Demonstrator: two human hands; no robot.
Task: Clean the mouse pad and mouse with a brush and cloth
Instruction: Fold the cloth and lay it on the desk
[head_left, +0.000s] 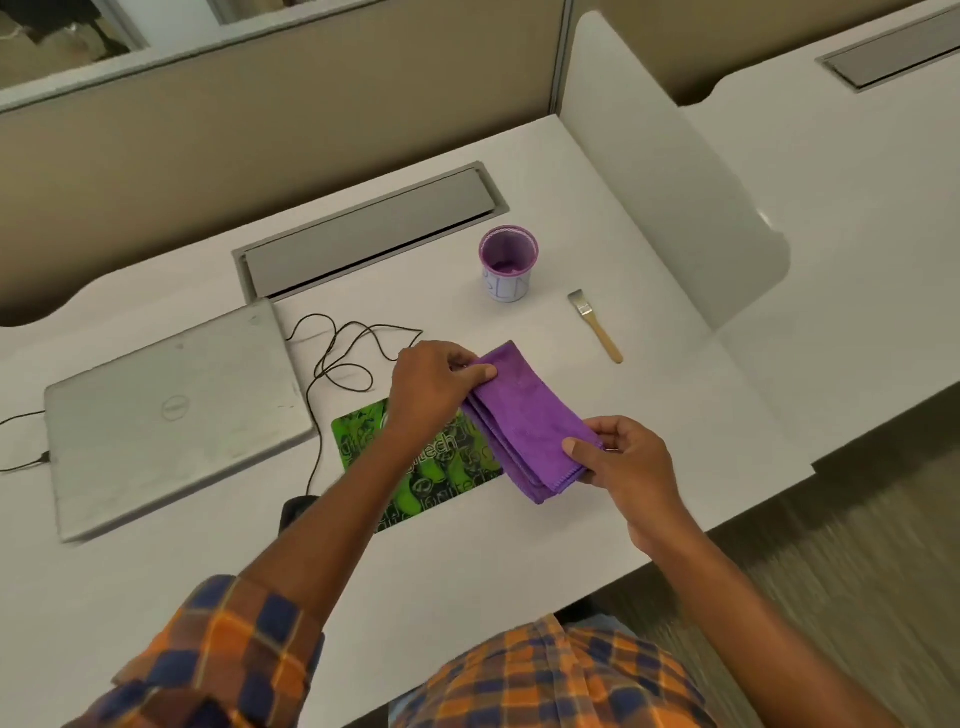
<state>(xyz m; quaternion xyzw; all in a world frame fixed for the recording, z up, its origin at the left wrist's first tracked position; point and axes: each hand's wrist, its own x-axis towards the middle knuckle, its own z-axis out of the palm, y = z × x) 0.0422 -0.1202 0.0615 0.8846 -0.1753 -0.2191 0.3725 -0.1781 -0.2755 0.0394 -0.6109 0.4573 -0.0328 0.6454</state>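
A folded purple cloth (527, 415) is held above the right edge of the green mouse pad (363, 436). My left hand (431, 389) pinches its far end and my right hand (623, 462) pinches its near end. The black mouse (296, 512) lies left of the pad, mostly hidden behind my left forearm; its cable (337, 358) loops toward the back. A small brush (595, 325) with a wooden handle lies on the desk, to the right and beyond the cloth.
A shut silver laptop (171, 415) sits at the left with a cord plugged in. A cup (508, 262) with a purple inside stands behind the cloth. A grey cable hatch (369, 231) lies further back. The desk edge (675, 545) runs near my right wrist.
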